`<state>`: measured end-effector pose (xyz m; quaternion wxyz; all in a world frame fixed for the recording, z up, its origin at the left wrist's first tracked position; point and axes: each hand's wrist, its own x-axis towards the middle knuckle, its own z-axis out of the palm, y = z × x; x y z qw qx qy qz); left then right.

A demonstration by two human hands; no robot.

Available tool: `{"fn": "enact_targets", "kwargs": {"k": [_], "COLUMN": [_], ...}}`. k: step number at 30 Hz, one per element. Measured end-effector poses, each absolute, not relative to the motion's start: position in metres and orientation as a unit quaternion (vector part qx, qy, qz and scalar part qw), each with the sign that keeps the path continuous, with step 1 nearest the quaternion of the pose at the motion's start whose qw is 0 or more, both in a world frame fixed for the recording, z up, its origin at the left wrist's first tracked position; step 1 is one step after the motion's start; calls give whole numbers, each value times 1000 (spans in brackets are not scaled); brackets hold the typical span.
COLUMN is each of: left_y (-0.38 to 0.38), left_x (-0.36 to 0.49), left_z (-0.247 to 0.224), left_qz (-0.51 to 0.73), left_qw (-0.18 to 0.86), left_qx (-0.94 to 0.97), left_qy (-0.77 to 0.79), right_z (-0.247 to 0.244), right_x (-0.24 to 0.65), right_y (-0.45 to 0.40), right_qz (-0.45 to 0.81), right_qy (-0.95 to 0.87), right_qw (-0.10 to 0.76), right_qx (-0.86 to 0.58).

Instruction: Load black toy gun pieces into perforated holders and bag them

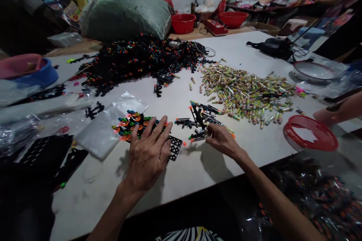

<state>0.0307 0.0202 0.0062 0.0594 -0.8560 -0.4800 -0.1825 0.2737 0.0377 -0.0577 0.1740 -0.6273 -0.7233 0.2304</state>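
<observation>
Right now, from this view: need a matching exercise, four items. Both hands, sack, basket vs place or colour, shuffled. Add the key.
1. Left hand
2. Right hand
3. Sack
4. Basket

A. Red, with mesh walls
B. Partly covering a black grid
C. Behind the large dark pile
D. Fingers curled, at the loose black pieces

Pairs: 1-B, 2-D, 3-C, 4-A

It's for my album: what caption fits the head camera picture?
At a white table, the left hand covers part of a black holed tray; the right hand is at small black pieces.
</observation>
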Motion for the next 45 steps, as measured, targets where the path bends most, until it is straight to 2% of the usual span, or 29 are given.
{"fn": "enact_targets", "kwargs": {"k": [2, 4, 7, 10, 12, 15, 20, 24, 27, 29, 31, 40, 43, 45], "left_y": [21, 21, 21, 20, 20, 20, 21, 22, 22, 22, 22, 23, 23, 22], "left_x": [32, 33, 35, 34, 34, 35, 35, 33, 31, 30, 29, 30, 31, 32], "left_z": [6, 5, 6, 8, 8, 7, 4, 5, 6, 6, 6, 6, 6, 7], "left_qz": [-182, -184, -190, -206, -214, -219, -221, -212, -209, -201, -194, -194, -202, -211], "left_qw": [64, 63, 52, 35, 28, 24, 51, 45, 42, 47, 50, 52, 45, 29], "left_qx": [-852, -852, -853, -847, -844, -843, -845, -848, -851, -854, -857, -858, -856, -849], "left_qy": [-486, -487, -483, -489, -492, -492, -483, -484, -481, -477, -475, -473, -474, -483], "right_z": [-66, -77, -92, -102, -105, -105, -83, -60, -53, -56, -60, -65, -62, -63], "right_x": [252, 226, 193, 181, 181, 179, 168, 214, 266, 286, 291, 296, 300, 288], "right_y": [29, 21, 16, 15, 15, 13, 15, 35, 51, 57, 58, 65, 63, 57], "right_qz": [395, 528, 585, 555, 491, 386, 293, 265, 115, 45, 15, -8, 33, 114], "right_qy": [-673, -598, -529, -561, -639, -727, -792, -807, -766, -767, -784, -783, -797, -786], "right_qw": [261, 308, 339, 366, 344, 259, 63, 41, -54, -112, -134, -157, -78, 44], "right_qx": [-568, -518, -513, -494, -482, -504, -532, -527, -630, -630, -606, -601, -599, -606]}}
